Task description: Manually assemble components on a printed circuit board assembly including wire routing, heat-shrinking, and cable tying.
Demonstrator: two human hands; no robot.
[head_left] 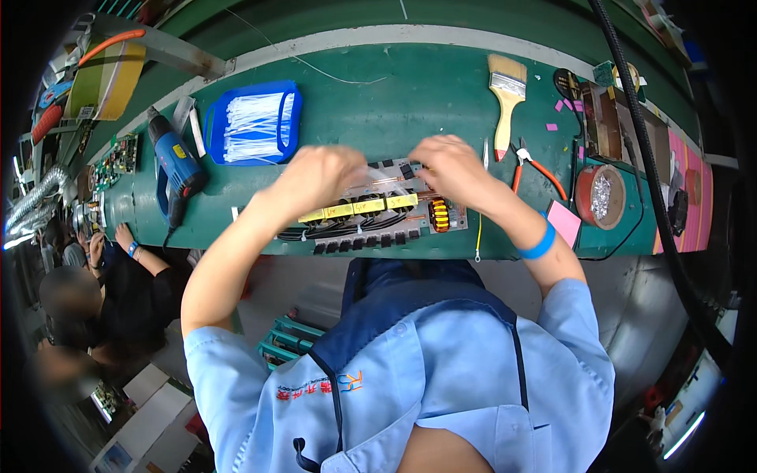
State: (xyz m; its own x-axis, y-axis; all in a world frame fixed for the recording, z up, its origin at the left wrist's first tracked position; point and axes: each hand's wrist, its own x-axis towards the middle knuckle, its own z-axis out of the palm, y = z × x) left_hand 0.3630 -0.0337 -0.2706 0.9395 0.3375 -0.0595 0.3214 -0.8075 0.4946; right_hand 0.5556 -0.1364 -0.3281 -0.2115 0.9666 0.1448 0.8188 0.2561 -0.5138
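Observation:
On the green bench lies a circuit board (378,229) with a row of yellow-taped coils (368,206), black wire bundles and black components along its near edge. My left hand (327,175) is above the board's far left part, its fingers curled together and blurred by motion. A thin whitish strip (380,175), smeared, runs from those fingers over the board; it looks like a cable tie. At the board's far right edge, the fingers of my right hand (456,167) are bent and pressed together. What they grip is hidden. A copper-wound ring coil (439,215) sits on the board's right end.
A blue tray (292,134) of white cable ties stands far left, beside a blue heat gun (180,164). To the right are a paintbrush (506,98), orange-handled pliers (544,173), a pink pad (563,222) and a round tub (587,197). A co-worker (130,292) sits at left.

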